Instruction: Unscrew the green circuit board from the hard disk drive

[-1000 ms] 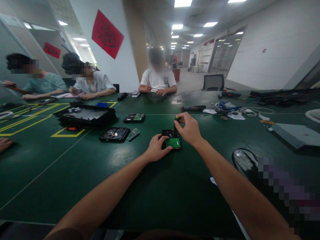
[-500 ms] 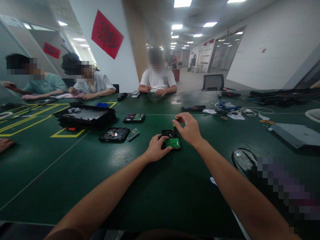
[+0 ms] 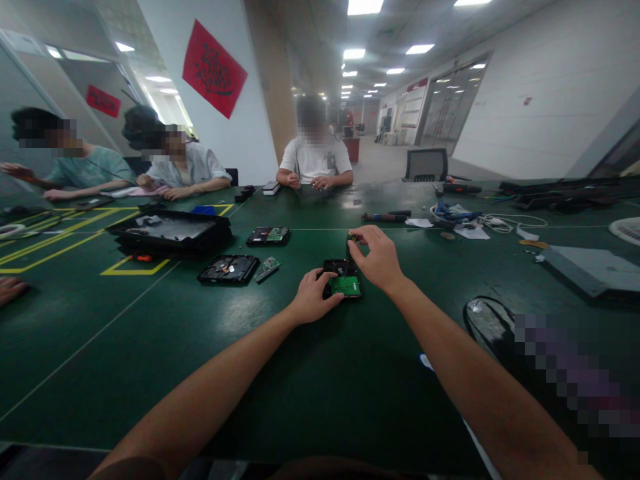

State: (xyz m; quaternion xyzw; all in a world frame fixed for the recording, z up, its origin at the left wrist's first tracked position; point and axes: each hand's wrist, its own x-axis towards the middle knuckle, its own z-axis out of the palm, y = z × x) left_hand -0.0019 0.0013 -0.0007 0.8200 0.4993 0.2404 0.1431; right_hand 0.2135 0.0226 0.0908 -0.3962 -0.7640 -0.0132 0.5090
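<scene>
A hard drive (image 3: 351, 287) with a green circuit board facing up lies on the green table (image 3: 280, 373) in front of me. My left hand (image 3: 315, 294) grips its left side, thumb along the near edge and fingers over the far part. Pinched in my right hand (image 3: 374, 255) is a screwdriver (image 3: 349, 251), held upright with its shaft pointing down at the drive. The exact spot its tip touches is too small to tell. To the left lie another hard drive (image 3: 229, 269) and a loose circuit board (image 3: 267, 269).
Farther off is a third hard drive (image 3: 268, 235), with a black tray (image 3: 170, 230) left of it. Cables and blue-handled tools (image 3: 453, 212) lie at the back right, near a grey metal box (image 3: 595, 270). Several people sit around the table.
My right hand's fingers have turned slightly around the screwdriver handle, which shows less now. My left hand and the hard drive stay where they were.
</scene>
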